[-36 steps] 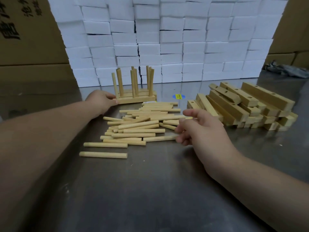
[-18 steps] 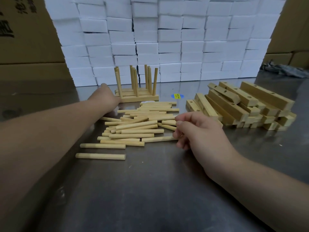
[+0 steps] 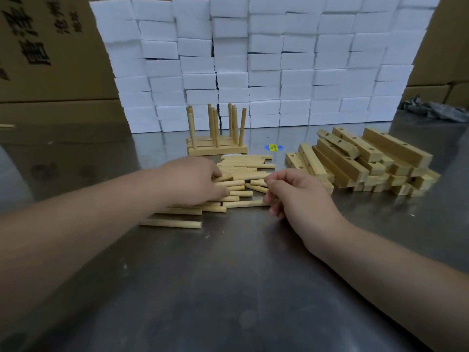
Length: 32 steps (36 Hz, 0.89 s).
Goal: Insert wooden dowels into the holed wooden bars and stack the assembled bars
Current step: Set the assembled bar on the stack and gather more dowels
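Steel desk (image 3: 228,288), seen from the head; both forearms reach in from the near edge.

Loose dowels (image 3: 245,171) lie in a flat heap at mid-desk, mostly crosswise; one stray dowel (image 3: 170,223) lies alone on the near left side, just apart from the heap.

Left hand (image 3: 193,181) rests palm down on the left part of the heap; fingers and thumb reach in among the dowels, touching them; whether it has one pinched cannot be told.

Right hand (image 3: 299,191) sits at the right edge of the heap, knuckles up, fingers loosely curled; fingertips close to the dowel ends; nothing seen in its hold.

Assembled bars (image 3: 218,149) lie stacked flat behind the heap, toward the back of the desk; dowels stand upright out of them, some leaning slightly.

Holed bars (image 3: 368,161) are piled loosely to the right of the heap, well stacked on one another, holes showing on the top faces.

A blue and yellow sticker (image 3: 273,147) is on the desk between the assembled bars and the holed bars.

White foam blocks (image 3: 279,59) form a wall along the back; cardboard boxes (image 3: 50,59) stand to the left of it; a grey crumpled cloth (image 3: 436,110) lies at far right.
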Each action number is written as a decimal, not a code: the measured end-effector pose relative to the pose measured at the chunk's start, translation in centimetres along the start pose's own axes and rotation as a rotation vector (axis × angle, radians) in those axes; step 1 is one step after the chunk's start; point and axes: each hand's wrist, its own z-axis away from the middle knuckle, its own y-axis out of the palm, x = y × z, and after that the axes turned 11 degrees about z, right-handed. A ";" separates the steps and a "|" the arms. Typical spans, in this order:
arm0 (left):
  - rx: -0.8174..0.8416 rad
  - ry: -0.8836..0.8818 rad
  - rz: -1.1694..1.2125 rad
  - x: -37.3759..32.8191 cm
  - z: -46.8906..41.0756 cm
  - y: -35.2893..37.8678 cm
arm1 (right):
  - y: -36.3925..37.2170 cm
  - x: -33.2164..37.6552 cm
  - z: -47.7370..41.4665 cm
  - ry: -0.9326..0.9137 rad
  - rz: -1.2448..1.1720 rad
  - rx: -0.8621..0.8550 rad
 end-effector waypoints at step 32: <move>-0.340 -0.091 0.832 -6.3 7.3 4.0 | -1.0 0.5 0.1 -0.107 0.524 -0.184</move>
